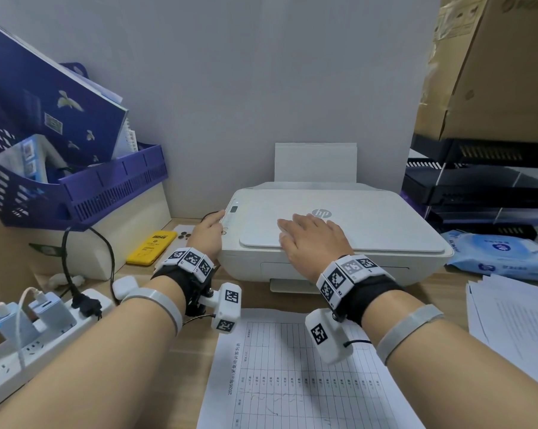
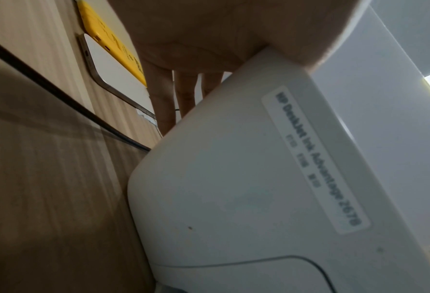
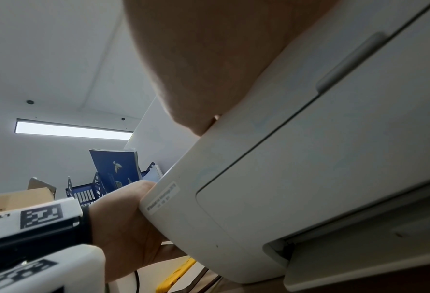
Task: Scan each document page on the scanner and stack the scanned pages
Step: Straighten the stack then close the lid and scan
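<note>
Now both flat hands (image 1: 311,239) press the scanner (image 1: 385,218)

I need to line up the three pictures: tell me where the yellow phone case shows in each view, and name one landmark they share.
Head: the yellow phone case lies on the desk, left of the scanner, beyond the left hand.
Left wrist: top left, past the fingers.
Right wrist: bottom centre, under the scanner's corner.
Shared landmark: the scanner's model label, hidden in the head view.

Both forearms extended fwd, palms down. Left hand (image 1: 206,233) far left, fingers straight. Right hand (image 1: 311,239) flat, fingers spread.
</note>
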`<state>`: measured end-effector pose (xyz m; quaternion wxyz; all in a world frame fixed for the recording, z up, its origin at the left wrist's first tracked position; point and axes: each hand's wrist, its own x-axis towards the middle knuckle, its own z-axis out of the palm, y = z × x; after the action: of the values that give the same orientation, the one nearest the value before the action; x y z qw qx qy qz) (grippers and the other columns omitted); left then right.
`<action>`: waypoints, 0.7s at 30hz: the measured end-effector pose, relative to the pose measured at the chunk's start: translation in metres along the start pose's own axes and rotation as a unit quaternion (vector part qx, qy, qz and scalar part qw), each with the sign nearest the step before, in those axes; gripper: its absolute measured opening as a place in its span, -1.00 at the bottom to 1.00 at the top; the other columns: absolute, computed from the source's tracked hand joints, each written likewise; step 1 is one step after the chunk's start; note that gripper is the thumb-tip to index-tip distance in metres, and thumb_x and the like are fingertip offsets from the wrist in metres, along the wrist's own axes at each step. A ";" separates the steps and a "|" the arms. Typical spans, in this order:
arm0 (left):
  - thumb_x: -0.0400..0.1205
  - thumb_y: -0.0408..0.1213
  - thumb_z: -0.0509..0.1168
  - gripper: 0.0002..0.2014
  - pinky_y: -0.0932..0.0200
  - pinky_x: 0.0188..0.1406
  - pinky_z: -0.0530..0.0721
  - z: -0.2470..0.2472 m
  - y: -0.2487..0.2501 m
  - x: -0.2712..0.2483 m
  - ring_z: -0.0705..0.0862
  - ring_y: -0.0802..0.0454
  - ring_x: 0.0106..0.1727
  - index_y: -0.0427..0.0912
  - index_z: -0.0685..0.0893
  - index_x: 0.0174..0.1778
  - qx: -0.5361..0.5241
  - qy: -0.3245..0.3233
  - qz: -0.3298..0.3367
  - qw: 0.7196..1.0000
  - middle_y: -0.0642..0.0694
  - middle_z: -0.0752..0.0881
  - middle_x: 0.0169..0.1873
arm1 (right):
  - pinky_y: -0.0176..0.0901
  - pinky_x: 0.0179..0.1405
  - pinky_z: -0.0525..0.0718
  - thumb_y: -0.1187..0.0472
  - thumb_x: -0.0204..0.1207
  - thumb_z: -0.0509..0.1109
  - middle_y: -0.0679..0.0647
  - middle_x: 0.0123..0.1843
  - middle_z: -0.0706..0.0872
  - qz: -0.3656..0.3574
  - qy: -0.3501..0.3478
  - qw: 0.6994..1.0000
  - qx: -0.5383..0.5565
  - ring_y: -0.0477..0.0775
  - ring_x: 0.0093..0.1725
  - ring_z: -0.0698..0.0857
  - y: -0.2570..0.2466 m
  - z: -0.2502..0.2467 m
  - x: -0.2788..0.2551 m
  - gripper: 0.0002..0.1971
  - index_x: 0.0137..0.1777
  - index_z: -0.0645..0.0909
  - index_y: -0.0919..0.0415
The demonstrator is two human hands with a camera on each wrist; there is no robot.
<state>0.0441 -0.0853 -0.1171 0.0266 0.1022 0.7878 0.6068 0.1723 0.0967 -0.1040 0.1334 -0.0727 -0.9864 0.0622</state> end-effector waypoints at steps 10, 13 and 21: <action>0.75 -0.34 0.03 -0.57 0.11 0.20 0.62 -0.003 -0.001 0.001 0.60 -0.09 0.34 0.02 0.49 0.53 0.030 -0.004 0.004 1.000 -0.09 0.56 0.45 | 0.21 0.64 0.14 -0.13 0.70 -0.16 -0.05 0.68 0.31 -0.002 0.007 1.000 0.001 0.05 0.69 0.20 0.002 0.004 0.003 -0.50 0.61 0.26 -0.21; 0.74 -0.33 0.02 -0.55 0.15 0.21 0.55 -0.004 0.002 0.000 0.56 0.02 0.30 0.01 0.48 0.54 0.043 -0.007 0.001 0.999 -0.03 0.54 0.47 | 0.20 0.63 0.16 -0.12 0.70 -0.15 -0.06 0.67 0.33 -0.003 0.011 1.000 -0.002 0.06 0.68 0.21 0.002 0.004 0.003 -0.50 0.60 0.27 -0.21; 0.73 -0.37 0.07 -0.56 -0.18 0.40 0.57 -0.002 0.002 -0.002 0.55 -0.20 0.45 0.04 0.50 0.51 0.014 0.000 0.002 1.000 -0.16 0.56 0.45 | 0.20 0.61 0.18 -0.11 0.70 -0.14 -0.04 0.66 0.34 -0.004 0.015 1.000 -0.003 0.07 0.68 0.23 0.002 0.004 0.002 -0.51 0.60 0.28 -0.20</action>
<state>0.0455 -0.0871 -0.1149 0.0245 0.1040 0.7960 0.5958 0.1692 0.0982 -0.1077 0.1486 -0.0705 -0.9847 0.0575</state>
